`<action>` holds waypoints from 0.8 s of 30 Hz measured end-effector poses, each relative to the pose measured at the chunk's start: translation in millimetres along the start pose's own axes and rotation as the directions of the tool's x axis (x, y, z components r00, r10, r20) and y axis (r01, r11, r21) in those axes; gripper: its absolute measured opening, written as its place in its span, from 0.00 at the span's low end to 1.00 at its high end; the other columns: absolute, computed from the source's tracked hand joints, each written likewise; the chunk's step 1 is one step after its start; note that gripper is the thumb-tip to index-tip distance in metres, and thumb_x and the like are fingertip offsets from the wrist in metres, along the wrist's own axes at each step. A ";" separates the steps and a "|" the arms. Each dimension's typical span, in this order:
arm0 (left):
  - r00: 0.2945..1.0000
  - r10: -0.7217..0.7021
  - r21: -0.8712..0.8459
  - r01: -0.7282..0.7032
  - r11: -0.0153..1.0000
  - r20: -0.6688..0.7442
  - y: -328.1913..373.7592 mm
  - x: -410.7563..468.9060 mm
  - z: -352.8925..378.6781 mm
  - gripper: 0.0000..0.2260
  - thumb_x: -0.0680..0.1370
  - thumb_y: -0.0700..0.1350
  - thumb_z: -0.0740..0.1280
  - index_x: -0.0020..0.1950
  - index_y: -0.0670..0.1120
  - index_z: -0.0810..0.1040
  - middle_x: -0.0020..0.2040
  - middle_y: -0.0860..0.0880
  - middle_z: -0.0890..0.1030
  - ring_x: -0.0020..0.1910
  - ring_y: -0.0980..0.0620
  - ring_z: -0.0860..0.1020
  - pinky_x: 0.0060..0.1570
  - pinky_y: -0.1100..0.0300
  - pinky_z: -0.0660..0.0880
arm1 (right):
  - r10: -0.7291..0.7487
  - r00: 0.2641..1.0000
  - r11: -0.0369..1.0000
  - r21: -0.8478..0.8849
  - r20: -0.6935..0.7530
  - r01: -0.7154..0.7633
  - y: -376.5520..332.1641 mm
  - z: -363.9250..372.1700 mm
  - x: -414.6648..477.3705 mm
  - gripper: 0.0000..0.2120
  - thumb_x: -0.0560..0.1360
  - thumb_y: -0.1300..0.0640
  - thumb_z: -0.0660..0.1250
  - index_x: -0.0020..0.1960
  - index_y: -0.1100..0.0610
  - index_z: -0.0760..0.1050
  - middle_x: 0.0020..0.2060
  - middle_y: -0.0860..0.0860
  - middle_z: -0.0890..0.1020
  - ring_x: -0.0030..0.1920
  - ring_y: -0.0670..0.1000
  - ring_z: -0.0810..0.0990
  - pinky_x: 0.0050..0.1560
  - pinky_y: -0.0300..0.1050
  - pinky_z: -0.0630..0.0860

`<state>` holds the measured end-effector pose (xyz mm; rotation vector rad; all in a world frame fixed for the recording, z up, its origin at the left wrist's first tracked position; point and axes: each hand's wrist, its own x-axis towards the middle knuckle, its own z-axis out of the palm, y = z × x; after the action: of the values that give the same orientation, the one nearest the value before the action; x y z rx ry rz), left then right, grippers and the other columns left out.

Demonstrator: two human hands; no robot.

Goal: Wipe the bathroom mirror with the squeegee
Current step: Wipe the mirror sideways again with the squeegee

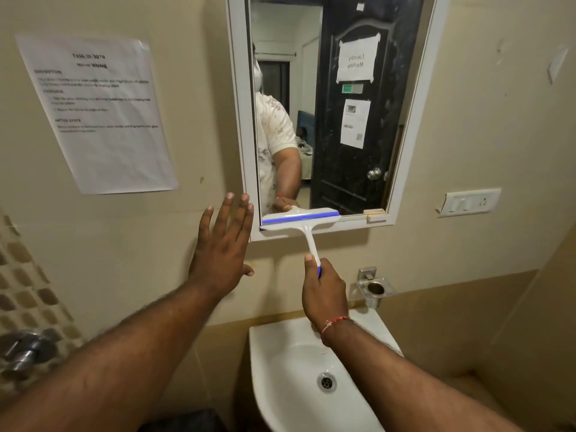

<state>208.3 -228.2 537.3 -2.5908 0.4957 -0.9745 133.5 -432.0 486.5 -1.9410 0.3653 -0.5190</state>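
Closest to you, both your forearms are reaching forward over the sink (271,344), its drain (326,382) showing between them. A red thread band (334,323) is sitting on your right wrist. Your right hand (324,291) is gripping the squeegee (307,226) by the lower end of its handle, fingers curled round it and thumb lying up along it. Your left hand (225,244) is holding nothing, fingers straight and spread, palm facing the wall just left of the mirror's lower left corner, fingertips reaching its frame (240,120); whether it is touching the wall cannot be told. The squeegee's handle is running up and left from your right hand, and its blue-striped blade is lying flat along the bottom edge of the mirror (343,145), at the lower left corner, against the glass where it meets the frame. The glass is reflecting a dark door with papers taped on it. A printed sheet (96,110) is hanging on the wall to the left, a switch plate (469,202) is sitting to the right, and a metal holder (374,287) is hanging just right of your right hand. A tap (25,347) is showing at the far left.
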 end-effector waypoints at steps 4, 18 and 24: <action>0.998 -0.016 -0.007 0.016 1.000 -0.064 -16.7 15.2 -20.0 0.75 0.63 0.70 0.84 0.91 0.39 0.41 0.93 0.39 0.42 0.92 0.37 0.44 0.88 0.32 0.50 | -0.121 0.992 0.992 -0.033 -0.031 0.120 -20.1 -15.5 8.7 0.23 0.86 0.34 0.56 0.43 0.49 0.73 0.33 0.49 0.79 0.36 0.54 0.78 0.39 0.53 0.76; 0.985 -0.089 -0.005 0.089 0.996 -0.150 -120.3 167.7 -187.4 0.75 0.70 0.75 0.77 0.86 0.42 0.23 0.87 0.42 0.22 0.87 0.41 0.25 0.88 0.33 0.37 | -0.750 0.660 0.525 -0.564 0.046 0.637 -228.8 -159.3 102.6 0.29 0.81 0.24 0.51 0.45 0.44 0.78 0.29 0.45 0.77 0.29 0.47 0.78 0.30 0.44 0.77; 0.984 -0.126 0.001 0.127 0.992 -0.130 -118.1 190.2 -190.7 0.73 0.71 0.75 0.76 0.86 0.43 0.24 0.87 0.43 0.22 0.87 0.39 0.24 0.87 0.31 0.35 | -0.740 0.637 0.328 -0.713 0.214 0.620 -287.8 -180.1 113.4 0.25 0.83 0.26 0.54 0.45 0.43 0.77 0.33 0.45 0.79 0.32 0.46 0.78 0.38 0.45 0.81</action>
<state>237.3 -239.3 829.8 -2.5884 0.3607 -1.1898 145.0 -509.0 835.9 -2.8783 -0.2832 -1.2418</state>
